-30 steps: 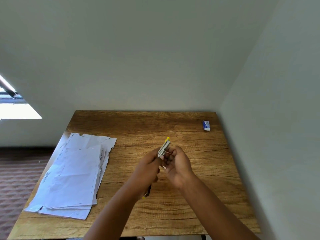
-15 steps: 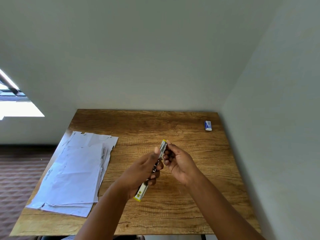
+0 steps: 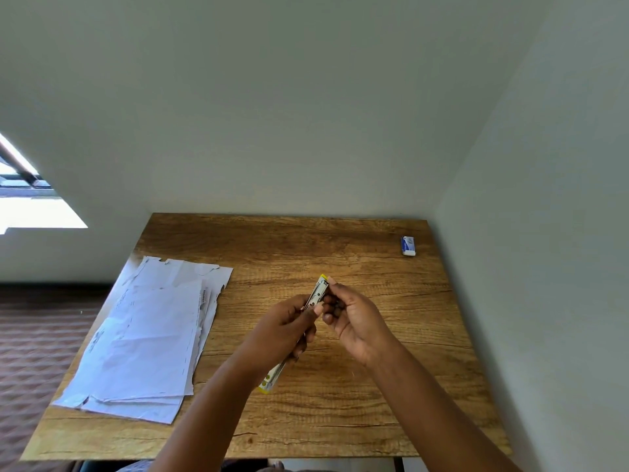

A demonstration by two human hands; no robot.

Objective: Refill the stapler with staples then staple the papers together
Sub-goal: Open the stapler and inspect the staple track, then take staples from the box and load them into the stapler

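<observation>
A slim metal stapler (image 3: 319,291) with yellow ends is held above the middle of the wooden table (image 3: 340,420). My left hand (image 3: 282,330) is wrapped around its middle; its lower yellow end (image 3: 270,381) sticks out below the fist. My right hand (image 3: 355,318) pinches the stapler's upper end with its fingertips. Whether a strip of staples is between those fingers cannot be told. A stack of white papers (image 3: 146,342) with torn edges lies flat on the table's left side. A small blue and white staple box (image 3: 407,245) sits at the far right corner.
The table stands in a corner, with a wall along its far edge and another wall close on its right. Patterned floor lies to the left, below a bright window.
The stapler has opened out lengthwise: its lower end now shows below my left fist. My right fingers moved up to the stapler's top end. Both hands stayed over the table's middle.
</observation>
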